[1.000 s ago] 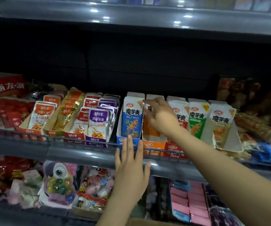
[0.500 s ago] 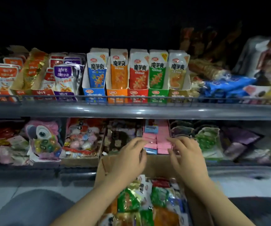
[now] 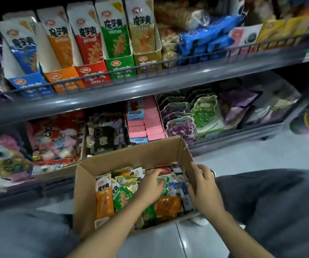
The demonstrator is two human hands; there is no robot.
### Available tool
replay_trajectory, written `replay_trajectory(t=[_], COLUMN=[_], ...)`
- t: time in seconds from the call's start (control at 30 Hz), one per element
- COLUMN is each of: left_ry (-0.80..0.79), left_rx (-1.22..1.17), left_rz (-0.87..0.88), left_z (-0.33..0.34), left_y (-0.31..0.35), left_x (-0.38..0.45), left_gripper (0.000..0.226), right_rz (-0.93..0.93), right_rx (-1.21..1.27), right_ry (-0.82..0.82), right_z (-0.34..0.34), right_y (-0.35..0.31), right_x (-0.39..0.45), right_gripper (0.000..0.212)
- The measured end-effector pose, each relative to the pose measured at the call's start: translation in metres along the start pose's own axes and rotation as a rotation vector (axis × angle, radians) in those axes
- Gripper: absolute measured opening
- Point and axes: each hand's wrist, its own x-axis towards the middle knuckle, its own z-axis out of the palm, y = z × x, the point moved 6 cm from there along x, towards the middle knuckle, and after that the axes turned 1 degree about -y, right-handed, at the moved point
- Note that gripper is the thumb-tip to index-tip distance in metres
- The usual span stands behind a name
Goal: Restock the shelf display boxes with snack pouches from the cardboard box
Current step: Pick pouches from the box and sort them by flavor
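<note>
An open cardboard box stands on the floor between my knees, filled with several mixed snack pouches in orange, green, red and blue. My left hand is inside the box, fingers curled down among the pouches near a green one; whether it grips one I cannot tell. My right hand holds the box's right wall, fingers curled over its rim. On the upper shelf stands a row of display boxes: blue, orange, red, green and olive, each holding upright pouches.
A grey shelf rail runs in front of the display boxes. Blue packets and yellow boxes lie to their right. The lower shelf holds pink boxes, grape-shaped packs and candy bags. My knees flank the box.
Both hands came down from the shelf to the cardboard box. The left hand has gone in among the pouches and the right hand has taken hold of the box's right wall. The view tilted downward.
</note>
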Motion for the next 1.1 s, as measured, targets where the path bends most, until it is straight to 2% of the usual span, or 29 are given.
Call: replay_trajectory(t=[0.1,0.17,0.3,0.5,0.6,0.67,0.83,1.0,1.03,1.1], left_ry=[-0.069,-0.181,-0.400,-0.484,-0.449,-0.420,-0.426,-0.388,-0.389,-0.410], left_rx=[-0.012,-0.002,0.092,0.366,0.420,0.420,0.452,0.177,0.122,0.058], left_rz=[-0.093,-0.148,-0.125,-0.083,-0.042,-0.013,0.015,-0.036,-0.076,-0.136], left_z=[0.019,0.035,0.060,0.063,0.063,0.063,0.061,0.065,0.066,0.067], left_y=[-0.021,-0.036,-0.054,-0.068,-0.071,-0.070,-0.062,-0.058,-0.058,-0.056], left_x=[0.012,0.017,0.023,0.039,0.047,0.054,0.066,0.067,0.066,0.064], left_gripper=[0.045,0.047,0.069,0.113,0.123,0.120,0.094,0.049,0.047,0.056], right_rz=[-0.006,0.017,0.023,0.060,0.081,0.084,0.072,0.060,0.064,0.062], right_rx=[0.030,0.034,0.024,0.068,0.093,0.102,0.102,0.091,0.090,0.087], right_ry=[0.031,0.056,0.106,0.120,0.121,0.128,0.137,0.148,0.150,0.154], right_z=[0.008,0.011,0.012,0.012,0.011,0.011,0.013,0.013,0.013,0.013], right_y=[0.007,0.011,0.012,0.016,0.016,0.016,0.016,0.017,0.017,0.017], right_x=[0.000,0.000,0.002,0.001,0.001,0.001,0.000,0.000,0.000,0.001], right_gripper=[0.065,0.065,0.061,0.059,0.059,0.060,0.060,0.062,0.061,0.060])
